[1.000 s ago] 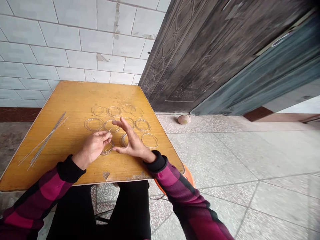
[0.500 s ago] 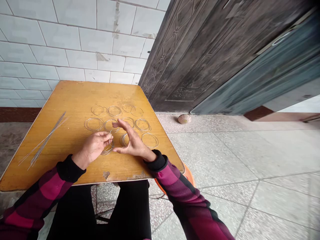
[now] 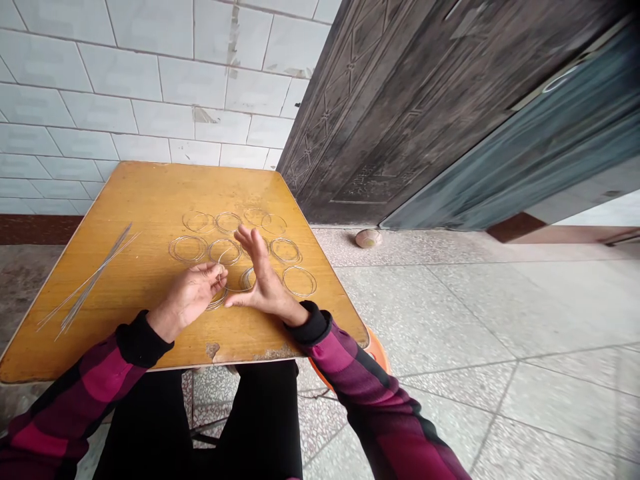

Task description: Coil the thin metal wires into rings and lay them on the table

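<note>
My left hand (image 3: 187, 297) pinches a thin metal wire ring (image 3: 233, 290) between thumb and fingertips, above the table. Beside it, my right hand (image 3: 267, 287) is open, its fingers raised and the thumb pointing toward the left hand. The held ring reaches into the gap between the two hands. Beneath the left fingers lies a stack of wire rings (image 3: 216, 305), partly covered. Another stack of rings (image 3: 245, 279) is partly hidden behind the right hand.
Several wire rings (image 3: 187, 260) lie in rows on the wooden table (image 3: 165, 190). A bundle of straight wires (image 3: 95, 277) crosses at the left. An orange stool (image 3: 377, 350) sits by the right edge. A tiled wall (image 3: 140, 73) and dark door (image 3: 380, 120) stand behind.
My right hand's fingers have lifted and spread wider from the thumb. The left hand still pinches the ring, which now shows extending farther right between the hands.
</note>
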Tool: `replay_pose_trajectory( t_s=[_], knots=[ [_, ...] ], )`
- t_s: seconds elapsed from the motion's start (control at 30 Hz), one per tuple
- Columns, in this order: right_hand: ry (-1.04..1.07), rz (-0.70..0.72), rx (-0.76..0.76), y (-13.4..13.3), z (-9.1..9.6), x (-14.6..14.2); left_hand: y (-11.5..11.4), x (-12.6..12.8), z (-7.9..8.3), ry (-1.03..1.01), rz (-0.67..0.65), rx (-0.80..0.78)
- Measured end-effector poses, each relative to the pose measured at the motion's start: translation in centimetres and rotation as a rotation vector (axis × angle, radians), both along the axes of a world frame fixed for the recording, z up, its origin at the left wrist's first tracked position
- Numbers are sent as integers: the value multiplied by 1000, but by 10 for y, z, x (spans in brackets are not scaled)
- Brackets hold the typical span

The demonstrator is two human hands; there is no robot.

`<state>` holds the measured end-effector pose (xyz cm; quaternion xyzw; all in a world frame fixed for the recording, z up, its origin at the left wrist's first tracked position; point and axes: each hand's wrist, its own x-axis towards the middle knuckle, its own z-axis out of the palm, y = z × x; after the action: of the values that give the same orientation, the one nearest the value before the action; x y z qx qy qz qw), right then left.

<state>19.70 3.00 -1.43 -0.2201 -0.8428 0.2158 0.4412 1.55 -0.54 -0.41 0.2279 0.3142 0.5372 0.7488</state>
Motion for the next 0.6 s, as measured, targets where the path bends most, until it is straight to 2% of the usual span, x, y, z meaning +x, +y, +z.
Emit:
replay_pose_trajectory(
  t_s=[0.13,0.27,0.6],
  knots=[
    [-37,50,-39,-2,2,2,0,-2,-3,46,-63,38],
    [29,90,-68,-3,1,-1,1,-4,-3,86,-101,29],
    [76,87,-135,-3,-5,-5,2,-1,-4,45,-72,4]
  ],
)
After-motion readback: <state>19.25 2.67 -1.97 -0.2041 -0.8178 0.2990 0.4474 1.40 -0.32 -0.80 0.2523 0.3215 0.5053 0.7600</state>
